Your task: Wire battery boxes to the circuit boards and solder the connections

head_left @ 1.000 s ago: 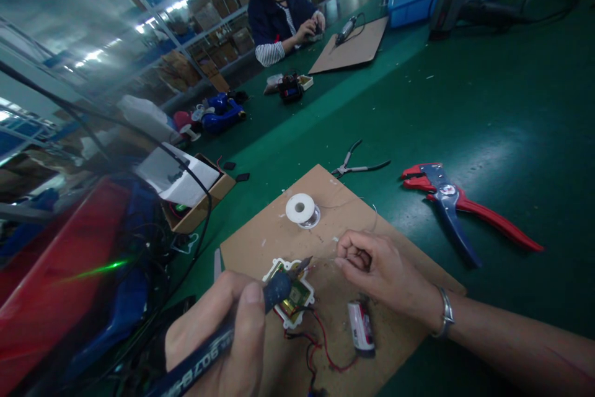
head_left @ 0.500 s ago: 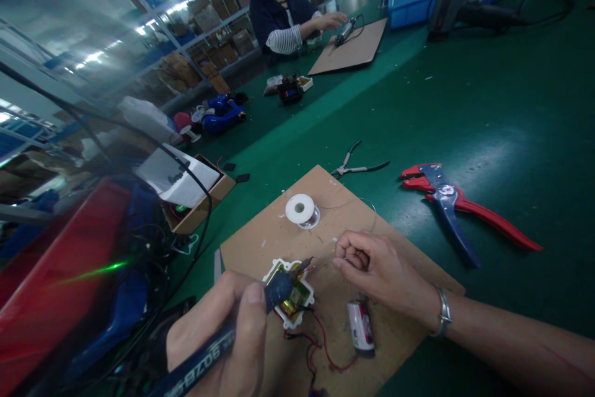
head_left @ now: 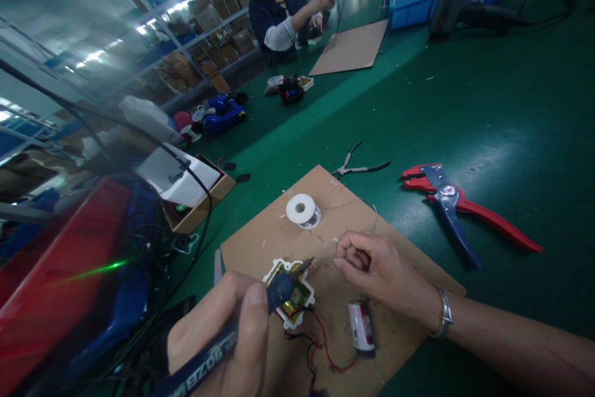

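Observation:
My left hand is wrapped round a dark blue soldering iron. The iron's tip points up and right over a small circuit board in a white frame. Right of the tip, my right hand pinches thin wire, which runs towards the white spool behind. A white and dark cylindrical battery lies below my right hand. Red and black wires lead from the board towards it. All of this is on a brown board.
Red and blue wire strippers lie on the right, and pliers beyond the board. An open carton stands at left, crossed by a black cable. Across the green table sits a person by a cardboard sheet.
The person across the table has lifted a tool off the cardboard sheet and holds it up. My own hands have hardly moved.

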The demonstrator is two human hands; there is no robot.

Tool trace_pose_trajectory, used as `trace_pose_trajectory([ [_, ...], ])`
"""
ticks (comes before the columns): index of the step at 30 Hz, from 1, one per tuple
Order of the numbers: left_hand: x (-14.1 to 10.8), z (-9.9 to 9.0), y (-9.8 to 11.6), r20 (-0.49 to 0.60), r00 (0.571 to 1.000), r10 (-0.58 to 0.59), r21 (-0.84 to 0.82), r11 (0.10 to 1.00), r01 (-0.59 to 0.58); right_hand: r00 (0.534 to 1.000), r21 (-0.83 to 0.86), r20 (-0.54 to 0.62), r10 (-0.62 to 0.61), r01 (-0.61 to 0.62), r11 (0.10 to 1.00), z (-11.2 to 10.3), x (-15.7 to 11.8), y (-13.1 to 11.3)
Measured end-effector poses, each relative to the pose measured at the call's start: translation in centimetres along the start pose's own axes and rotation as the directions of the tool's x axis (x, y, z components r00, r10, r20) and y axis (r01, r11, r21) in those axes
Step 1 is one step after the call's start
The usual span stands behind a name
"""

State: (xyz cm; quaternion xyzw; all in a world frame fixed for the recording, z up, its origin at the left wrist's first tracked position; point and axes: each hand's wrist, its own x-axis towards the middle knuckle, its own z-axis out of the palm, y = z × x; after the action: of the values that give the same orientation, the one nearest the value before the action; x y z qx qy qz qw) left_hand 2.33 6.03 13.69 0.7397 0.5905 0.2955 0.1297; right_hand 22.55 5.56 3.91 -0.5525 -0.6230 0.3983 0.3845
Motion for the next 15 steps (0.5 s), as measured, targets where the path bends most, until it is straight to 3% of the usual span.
trace_pose_trajectory([
  [15,-0.12,0.06,0.26,-0.016,1.0,-0.009,0.003,1.0,0.009,1.0,-0.007,-0.003,0.001,-0.001,1.0,-0.03,0.01,-0.08],
])
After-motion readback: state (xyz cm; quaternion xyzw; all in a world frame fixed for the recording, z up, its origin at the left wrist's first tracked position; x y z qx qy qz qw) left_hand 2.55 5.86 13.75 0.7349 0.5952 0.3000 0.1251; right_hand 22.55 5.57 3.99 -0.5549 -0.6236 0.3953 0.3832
